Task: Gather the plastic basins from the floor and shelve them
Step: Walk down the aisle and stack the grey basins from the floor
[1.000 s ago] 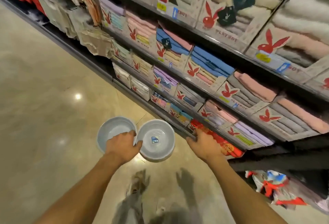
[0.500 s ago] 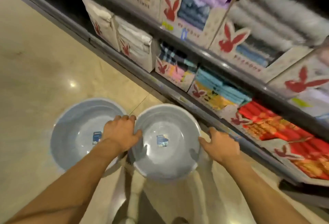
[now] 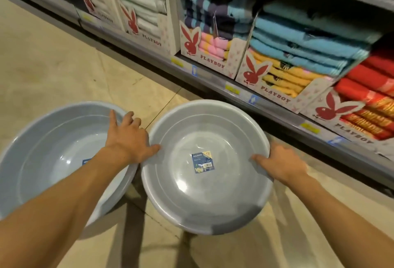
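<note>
Head view, left to right: a round pale-blue plastic basin (image 3: 49,152) sits on the floor under the left hand (image 3: 128,137), whose spread fingers reach over its rim while the thumb presses the round grey-blue plastic basin (image 3: 204,167) between both hands. The right hand (image 3: 283,163) pinches that basin's rim. Best to lift level with firm grips opposite each other; the glossy walls look slippery.

Open floor (image 3: 53,58) lies from 9 to 12 o'clock. Two basins sit rim beside rim: left basin (image 3: 42,161) at 8 o'clock, right basin (image 3: 204,199) at centre, only a narrow gap between. The shelf edge (image 3: 245,95) and packed towel boxes (image 3: 277,71) block 12 to 3 o'clock.
</note>
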### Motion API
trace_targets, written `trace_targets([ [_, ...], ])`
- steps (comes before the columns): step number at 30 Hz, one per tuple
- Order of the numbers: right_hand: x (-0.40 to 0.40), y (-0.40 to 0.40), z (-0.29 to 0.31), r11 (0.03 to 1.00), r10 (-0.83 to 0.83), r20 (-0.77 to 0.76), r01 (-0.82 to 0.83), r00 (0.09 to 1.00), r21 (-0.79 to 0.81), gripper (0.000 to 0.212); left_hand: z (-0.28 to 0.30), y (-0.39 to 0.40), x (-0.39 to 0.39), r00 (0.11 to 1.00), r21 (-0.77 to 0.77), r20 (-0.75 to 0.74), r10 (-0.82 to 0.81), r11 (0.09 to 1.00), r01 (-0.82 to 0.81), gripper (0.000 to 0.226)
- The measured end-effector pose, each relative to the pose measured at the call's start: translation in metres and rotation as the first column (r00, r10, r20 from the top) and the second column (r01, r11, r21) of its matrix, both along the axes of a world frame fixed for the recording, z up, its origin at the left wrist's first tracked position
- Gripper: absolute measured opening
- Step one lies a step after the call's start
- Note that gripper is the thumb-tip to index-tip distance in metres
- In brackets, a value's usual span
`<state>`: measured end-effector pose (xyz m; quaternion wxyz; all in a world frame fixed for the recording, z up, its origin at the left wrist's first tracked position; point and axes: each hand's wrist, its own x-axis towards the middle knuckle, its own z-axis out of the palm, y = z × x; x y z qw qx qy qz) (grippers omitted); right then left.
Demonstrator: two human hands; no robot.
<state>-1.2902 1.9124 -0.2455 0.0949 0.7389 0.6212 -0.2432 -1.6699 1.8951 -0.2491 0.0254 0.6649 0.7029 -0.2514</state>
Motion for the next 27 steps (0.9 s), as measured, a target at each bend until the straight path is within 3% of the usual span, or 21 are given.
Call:
trace_targets([
  [4, -0.003, -0.006, -0.005, 0.998, -0.055, -0.106, 0.059, 0.993, 0.035, 0.034, 0.001, -0.011, 0.001, 0.994, -0.06, 0.055, 0.089, 0.994, -0.086, 0.081],
  [9, -0.005, -0.005, -0.007, 0.991, -0.088, -0.294, 0.115, 0.952, 0.075, 0.026, 0.004, -0.017, 0.003, 0.987, -0.037, 0.137, 0.088, 0.996, -0.084, 0.075],
  [14, -0.005, 0.01, 0.021, 0.991, -0.02, -0.317, 0.061, 0.948, 0.12, 0.015, 0.03, -0.012, -0.011, 0.973, 0.034, 0.202, 0.11, 0.992, -0.119, 0.069],
  [18, -0.026, 0.032, 0.064, 0.984, 0.063, -0.346, 0.0, 0.936, 0.179, 0.018, 0.071, -0.008, -0.038, 0.939, 0.145, 0.309, 0.153, 0.968, -0.206, 0.058],
  [21, -0.065, 0.056, 0.096, 0.963, 0.176, -0.345, -0.09, 0.922, 0.252, 0.022, 0.105, -0.018, -0.073, 0.893, 0.232, 0.404, 0.199, 0.922, -0.311, 0.067],
  [24, -0.129, 0.076, 0.121, 0.938, 0.293, -0.319, -0.207, 0.901, 0.279, 0.031, 0.131, -0.045, -0.122, 0.872, 0.225, 0.383, 0.305, 0.884, -0.409, 0.072],
  [27, -0.202, 0.08, 0.129, 0.904, 0.411, -0.306, -0.339, 0.859, 0.262, 0.022, 0.138, -0.089, -0.173, 0.839, 0.223, 0.366, 0.402, 0.838, -0.499, 0.069],
])
